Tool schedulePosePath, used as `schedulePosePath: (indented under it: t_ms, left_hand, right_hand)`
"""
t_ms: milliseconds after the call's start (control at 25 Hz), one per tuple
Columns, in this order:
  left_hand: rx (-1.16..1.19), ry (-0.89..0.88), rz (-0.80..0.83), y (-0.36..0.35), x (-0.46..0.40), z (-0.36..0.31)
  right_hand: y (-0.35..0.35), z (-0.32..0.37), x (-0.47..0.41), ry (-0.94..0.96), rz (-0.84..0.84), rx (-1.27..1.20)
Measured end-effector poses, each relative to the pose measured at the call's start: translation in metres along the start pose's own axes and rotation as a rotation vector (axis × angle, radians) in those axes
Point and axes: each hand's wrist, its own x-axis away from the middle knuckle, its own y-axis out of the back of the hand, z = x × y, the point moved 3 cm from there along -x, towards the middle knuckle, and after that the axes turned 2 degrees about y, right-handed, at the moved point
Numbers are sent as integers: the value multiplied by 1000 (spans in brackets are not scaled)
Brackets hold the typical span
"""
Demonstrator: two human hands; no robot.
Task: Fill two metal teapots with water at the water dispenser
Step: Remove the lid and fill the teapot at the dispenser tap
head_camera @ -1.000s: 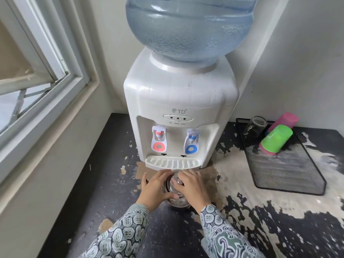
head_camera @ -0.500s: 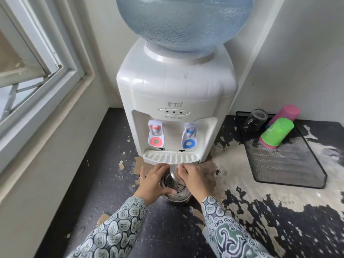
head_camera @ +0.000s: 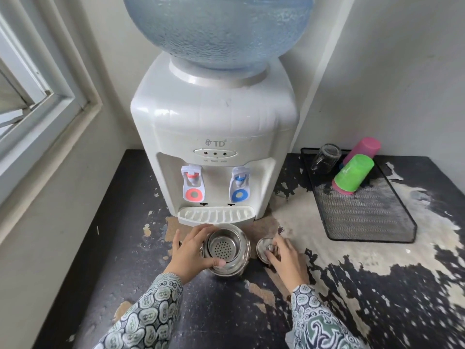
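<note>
A metal teapot (head_camera: 234,263) stands on the counter just in front of the white water dispenser (head_camera: 214,137). Its lid is off, so the perforated strainer (head_camera: 222,248) inside shows. My left hand (head_camera: 193,250) wraps around the pot's left side and rim. My right hand (head_camera: 284,255) holds the round metal lid (head_camera: 264,248) by its knob, low over or on the counter to the right of the pot. The dispenser has a red tap (head_camera: 192,183), a blue tap (head_camera: 239,185) and a drip tray (head_camera: 216,214). Only one teapot is in view.
A black mesh tray (head_camera: 364,217) at the right holds a glass (head_camera: 325,158), a green cup (head_camera: 353,172) and a pink cup (head_camera: 364,149). The counter (head_camera: 125,248) is dark with peeled pale patches. A window and wall close the left side.
My right hand has lifted the lid off the teapot and carried it to the right, down beside the pot. My left hand has stayed on the pot. The view moved closer.
</note>
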Motion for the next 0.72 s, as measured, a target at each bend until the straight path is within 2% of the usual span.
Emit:
schedulePosePath:
  t_ms: [80, 160, 240, 440, 640, 720]
  left_hand:
    - [-11, -1, 10, 0, 0, 0]
    - [5, -4, 18, -1, 1, -2]
    - [-21, -18, 30, -2, 5, 0]
    - [-394, -40, -53, -15, 27, 7]
    - [-130, 6, -129, 1, 29, 18]
    - [-110, 4, -182, 21, 25, 23]
  right_hand:
    - [6, 11, -3, -27, -70, -40]
    - [10, 32, -5, -14, -100, -262]
    - [6, 55, -2, 23, -21, -477]
    - [-11, 74, 13, -41, 161, -793]
    - [-9, 94, 5, -5, 183, -775]
    - [-1, 108, -6, 27, 198, -755]
